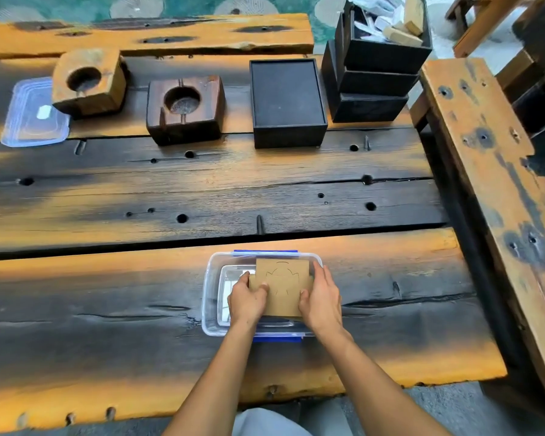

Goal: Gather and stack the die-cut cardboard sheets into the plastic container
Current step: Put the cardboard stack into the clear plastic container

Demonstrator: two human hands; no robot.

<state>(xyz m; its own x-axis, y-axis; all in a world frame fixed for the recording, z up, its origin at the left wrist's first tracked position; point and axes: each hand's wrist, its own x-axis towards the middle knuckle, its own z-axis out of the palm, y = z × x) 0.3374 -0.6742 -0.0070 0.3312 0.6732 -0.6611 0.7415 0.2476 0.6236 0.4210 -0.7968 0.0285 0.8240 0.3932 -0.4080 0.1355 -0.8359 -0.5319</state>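
Observation:
A clear plastic container (213,265) with blue clips stands on the near plank of the wooden table. Over its right half lie brown die-cut cardboard sheets (283,286) with a cut outline on the top face. My left hand (246,300) grips the sheets' left edge, thumb on top. My right hand (321,302) grips the right edge the same way. How many sheets are in the stack I cannot tell. The container's left half shows its bare bottom.
A clear plastic lid (33,116) lies at the far left. Two wooden blocks with round holes (88,80) (184,108), a black box (287,102) and stacked black trays (375,80) holding scraps line the back. A bench (485,152) runs along the right.

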